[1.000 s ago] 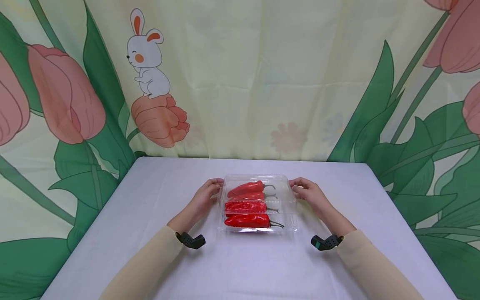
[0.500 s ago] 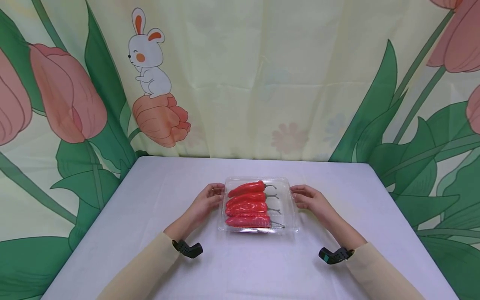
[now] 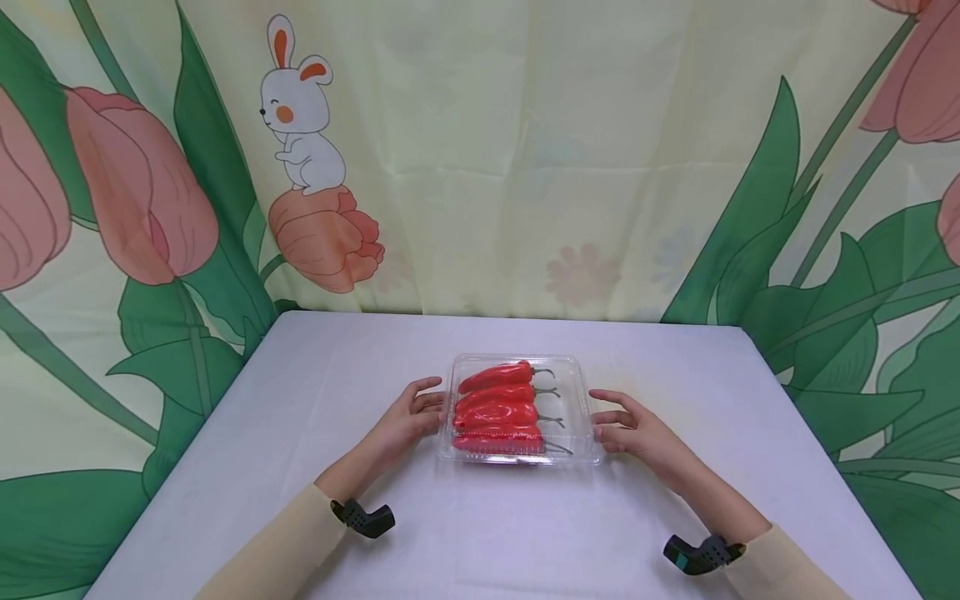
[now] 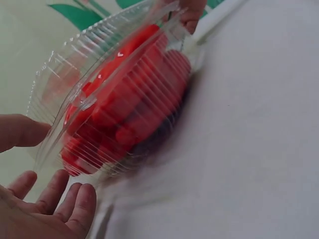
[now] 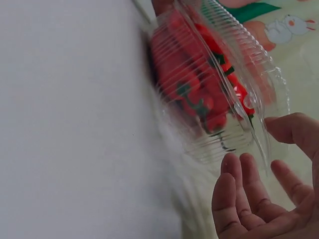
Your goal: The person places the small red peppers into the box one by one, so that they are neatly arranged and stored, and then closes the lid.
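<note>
A clear plastic clamshell box (image 3: 577, 408) lies on the table in the head view. Several long red chili peppers (image 3: 497, 414) with green stems show through its lid, stems pointing right. At the box's left side is my left hand (image 3: 405, 423); in the left wrist view its thumb (image 4: 35, 133) lies at the rim and its fingers spread loosely below. My right hand (image 3: 637, 433) is at the opposite side, fingers apart and relaxed. Its thumb (image 5: 286, 127) is close to the rim in the right wrist view; I cannot tell whether it touches. Neither hand grips the box.
A white cloth covers the table (image 3: 360, 350). Behind it hangs a pale curtain (image 3: 465, 167) printed with tulips and a rabbit. Black wrist cameras (image 3: 367, 518) sit on both wrists.
Both hands have drawn back toward me, the right one also outward, with its fingers spreading. Reflections on the lid have shifted toward the near edge; the box stays almost in place.
</note>
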`<state>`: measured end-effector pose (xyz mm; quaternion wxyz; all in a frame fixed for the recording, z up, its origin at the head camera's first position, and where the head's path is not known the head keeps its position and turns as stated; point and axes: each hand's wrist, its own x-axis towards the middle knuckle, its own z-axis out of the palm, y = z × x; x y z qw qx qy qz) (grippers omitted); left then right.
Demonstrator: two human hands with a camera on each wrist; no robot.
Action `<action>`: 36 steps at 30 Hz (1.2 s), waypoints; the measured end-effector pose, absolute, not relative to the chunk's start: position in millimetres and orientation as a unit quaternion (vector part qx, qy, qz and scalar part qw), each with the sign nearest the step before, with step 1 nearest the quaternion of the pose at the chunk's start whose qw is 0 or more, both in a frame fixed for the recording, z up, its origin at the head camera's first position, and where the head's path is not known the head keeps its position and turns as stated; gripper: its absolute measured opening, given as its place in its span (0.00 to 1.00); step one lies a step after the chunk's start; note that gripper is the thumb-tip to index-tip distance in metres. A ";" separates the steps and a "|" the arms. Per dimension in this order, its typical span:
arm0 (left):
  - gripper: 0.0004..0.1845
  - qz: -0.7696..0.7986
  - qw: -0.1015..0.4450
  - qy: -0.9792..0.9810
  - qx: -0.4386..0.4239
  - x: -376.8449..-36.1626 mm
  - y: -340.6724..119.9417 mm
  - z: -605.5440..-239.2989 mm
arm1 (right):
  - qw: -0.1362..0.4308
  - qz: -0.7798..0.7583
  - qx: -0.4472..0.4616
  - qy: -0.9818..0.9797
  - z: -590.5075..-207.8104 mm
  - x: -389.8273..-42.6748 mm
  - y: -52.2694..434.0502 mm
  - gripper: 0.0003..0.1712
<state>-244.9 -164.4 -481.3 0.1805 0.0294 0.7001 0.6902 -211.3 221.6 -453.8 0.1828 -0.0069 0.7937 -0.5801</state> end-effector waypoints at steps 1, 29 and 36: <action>0.36 0.688 0.188 0.700 0.027 -242.7 -165.3 -481.8 | 0.189 -0.578 -0.008 0.794 -452.8 -207.6 222.1 0.42; 0.20 0.592 0.329 0.729 0.098 -207.9 -174.9 -477.3 | 0.306 -0.598 -0.033 0.740 -460.3 -173.9 215.5 0.28; 0.20 0.590 0.334 0.727 0.106 -208.7 -173.5 -476.1 | 0.308 -0.599 -0.020 0.739 -459.3 -175.9 213.5 0.26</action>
